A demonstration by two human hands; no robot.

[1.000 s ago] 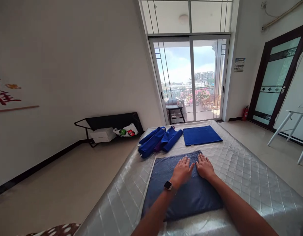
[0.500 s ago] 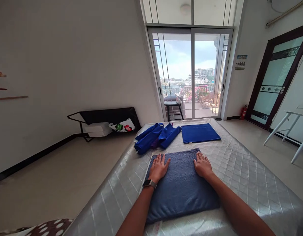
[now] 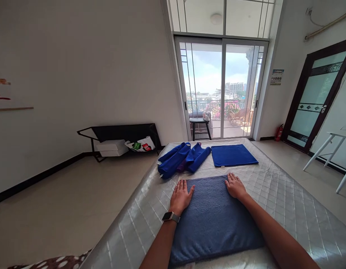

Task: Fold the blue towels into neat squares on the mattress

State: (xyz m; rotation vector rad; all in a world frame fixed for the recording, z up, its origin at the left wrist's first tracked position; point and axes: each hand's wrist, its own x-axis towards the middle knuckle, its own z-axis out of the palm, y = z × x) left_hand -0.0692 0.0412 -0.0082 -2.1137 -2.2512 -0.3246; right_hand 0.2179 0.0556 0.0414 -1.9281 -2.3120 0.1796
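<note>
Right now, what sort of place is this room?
Probably a bedroom or living space: a quilted mattress, a sliding glass door to a balcony, and a black bench by the wall.

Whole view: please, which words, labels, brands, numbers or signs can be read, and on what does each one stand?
No text can be read for certain.
Wall notice: print too small.
Red wall lettering: cut off, unreadable.
Printed bag: nothing legible.
White tag on flat blue cloth: too small.
Watch: screen dark, no digits legible.

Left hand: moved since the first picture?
Yes, the left hand moved left, away from the flat blue cloth, to the grey-blue cloth's left edge.
</note>
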